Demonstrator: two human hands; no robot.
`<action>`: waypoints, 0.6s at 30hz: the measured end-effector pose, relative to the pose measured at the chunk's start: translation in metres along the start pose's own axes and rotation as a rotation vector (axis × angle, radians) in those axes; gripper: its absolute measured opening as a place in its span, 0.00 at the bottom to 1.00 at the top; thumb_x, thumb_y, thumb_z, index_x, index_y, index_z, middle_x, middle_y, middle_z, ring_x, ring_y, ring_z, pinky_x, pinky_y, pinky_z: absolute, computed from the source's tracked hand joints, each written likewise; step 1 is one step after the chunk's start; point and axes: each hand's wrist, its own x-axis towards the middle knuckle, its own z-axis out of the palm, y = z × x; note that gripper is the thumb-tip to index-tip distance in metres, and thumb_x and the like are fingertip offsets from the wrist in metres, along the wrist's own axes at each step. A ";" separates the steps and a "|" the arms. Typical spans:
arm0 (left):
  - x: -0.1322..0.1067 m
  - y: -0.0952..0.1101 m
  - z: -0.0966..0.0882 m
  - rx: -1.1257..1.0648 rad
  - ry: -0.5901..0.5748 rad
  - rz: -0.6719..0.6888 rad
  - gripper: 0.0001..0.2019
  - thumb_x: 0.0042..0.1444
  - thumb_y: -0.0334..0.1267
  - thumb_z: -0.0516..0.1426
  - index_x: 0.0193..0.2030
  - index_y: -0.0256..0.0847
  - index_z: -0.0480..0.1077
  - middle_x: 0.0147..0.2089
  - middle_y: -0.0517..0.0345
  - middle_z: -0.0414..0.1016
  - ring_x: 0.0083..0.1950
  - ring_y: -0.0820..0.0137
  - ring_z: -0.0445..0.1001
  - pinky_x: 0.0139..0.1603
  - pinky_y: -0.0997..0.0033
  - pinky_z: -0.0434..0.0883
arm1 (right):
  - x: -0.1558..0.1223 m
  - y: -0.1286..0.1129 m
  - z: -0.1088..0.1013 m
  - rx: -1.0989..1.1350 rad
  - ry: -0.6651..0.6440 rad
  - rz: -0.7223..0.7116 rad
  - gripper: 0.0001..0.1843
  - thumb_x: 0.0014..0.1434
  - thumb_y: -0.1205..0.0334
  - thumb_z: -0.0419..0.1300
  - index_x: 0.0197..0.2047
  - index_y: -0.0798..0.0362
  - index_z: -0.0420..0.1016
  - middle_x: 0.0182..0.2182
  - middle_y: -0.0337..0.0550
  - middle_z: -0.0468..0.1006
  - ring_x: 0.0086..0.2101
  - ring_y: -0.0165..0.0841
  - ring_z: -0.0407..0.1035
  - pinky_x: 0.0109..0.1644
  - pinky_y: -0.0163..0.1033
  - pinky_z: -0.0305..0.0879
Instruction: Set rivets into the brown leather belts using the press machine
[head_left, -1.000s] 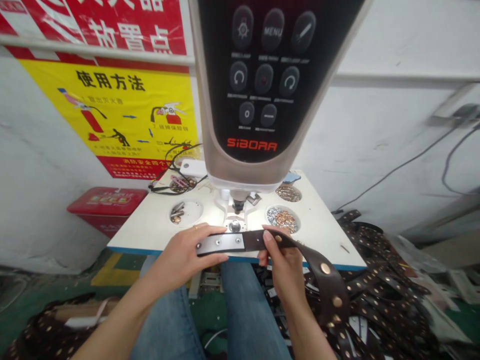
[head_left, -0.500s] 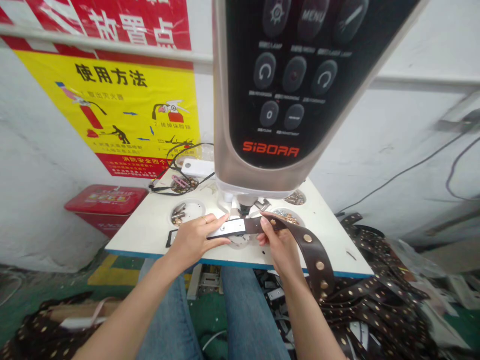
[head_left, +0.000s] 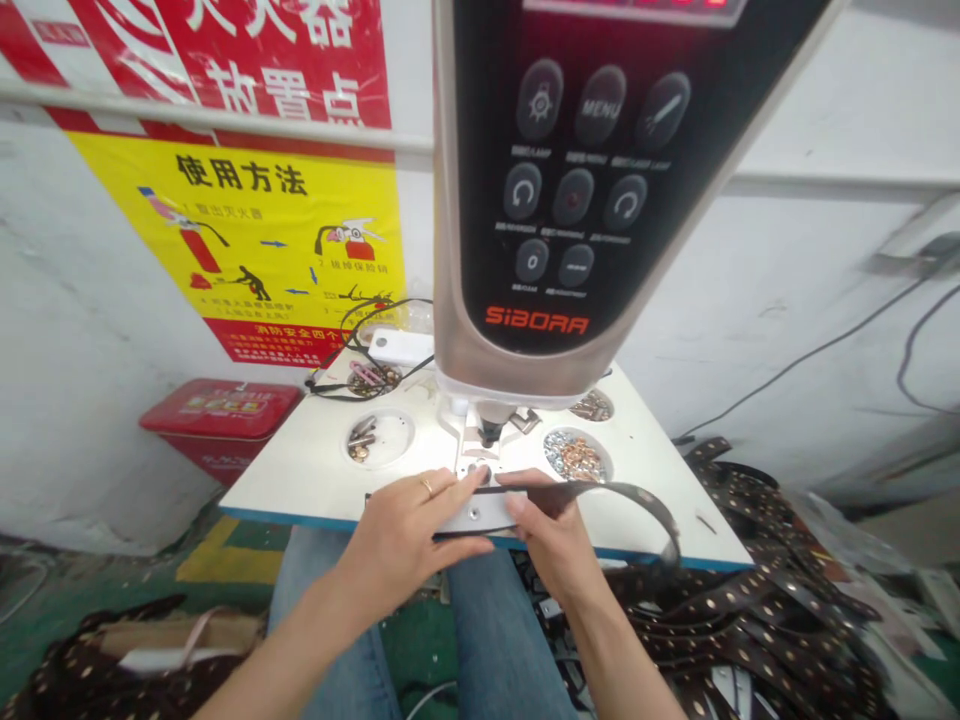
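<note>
A dark brown belt [head_left: 637,495] with round metal studs is stretched between my hands at the table's front edge. A white strip [head_left: 491,513] with a small metal rivet lies along its near face. My left hand [head_left: 409,525] grips the belt's left end, thumb below, with its index fingertip at the lower die [head_left: 480,472] of the machine. Closed on the belt just right of the strip is my right hand [head_left: 551,530]. The belt's free part curves off to the right. Above the die stands the press head [head_left: 491,425] of the machine, apart from the belt.
Round wells in the white table [head_left: 277,480] hold metal parts: rivets [head_left: 577,458] at right, studs [head_left: 361,440] at left. A control panel [head_left: 570,200] looms above. Studded belts [head_left: 757,620] are piled at right. A red box [head_left: 225,410] stands at left.
Both hands have drawn the belt down and toward me, away from the press head. The strip has tilted, and my left index finger now reaches to the die. The view has shifted slightly.
</note>
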 end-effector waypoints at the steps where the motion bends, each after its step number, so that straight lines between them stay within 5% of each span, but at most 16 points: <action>1: -0.002 0.001 0.000 0.028 -0.014 -0.009 0.26 0.63 0.50 0.53 0.63 0.38 0.63 0.44 0.48 0.77 0.42 0.63 0.76 0.42 0.67 0.73 | -0.002 0.001 -0.003 -0.079 0.023 -0.008 0.15 0.45 0.52 0.72 0.33 0.52 0.81 0.20 0.35 0.72 0.20 0.26 0.59 0.23 0.33 0.54; 6: -0.004 -0.021 0.001 0.052 -0.074 -0.154 0.25 0.62 0.48 0.56 0.63 0.40 0.64 0.49 0.46 0.76 0.50 0.59 0.74 0.52 0.59 0.71 | 0.013 0.002 -0.009 -0.319 0.152 -0.096 0.17 0.54 0.49 0.65 0.41 0.52 0.81 0.18 0.33 0.69 0.21 0.28 0.62 0.28 0.35 0.60; 18: 0.009 -0.051 0.006 -0.143 -0.281 -0.301 0.25 0.61 0.46 0.58 0.63 0.45 0.64 0.52 0.53 0.75 0.50 0.64 0.75 0.49 0.72 0.68 | 0.032 -0.001 -0.002 -0.487 0.154 -0.075 0.21 0.53 0.45 0.61 0.40 0.54 0.79 0.19 0.37 0.73 0.19 0.31 0.66 0.25 0.36 0.63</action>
